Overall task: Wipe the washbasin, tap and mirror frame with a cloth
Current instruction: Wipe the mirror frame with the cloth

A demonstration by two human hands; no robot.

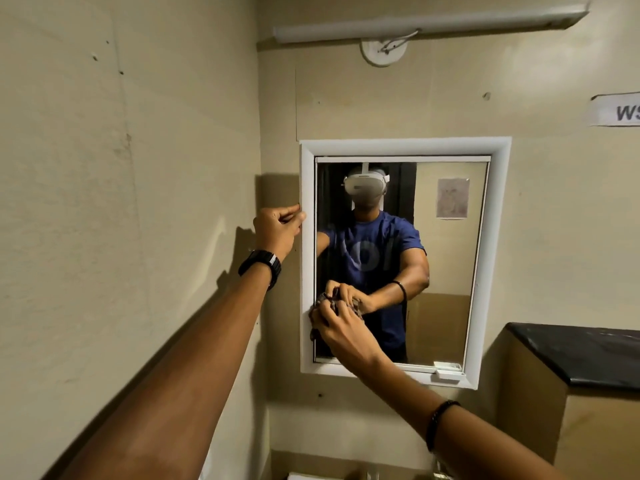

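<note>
head view: a dark, crumpled cloth is gripped in the right hand, fingers curled over it, and pressed against the lower left inner edge of the white mirror frame. most of the cloth is hidden by the fingers. higher up, the frame's left outer edge is pinched by the left hand, arm outstretched.

The mirror frame is white, rectangular and upright on the wall; the left hand pinches its left rail; the cloth, dark and bunched, sits under the right hand's fingers, pressed against that same rail lower down.
</note>
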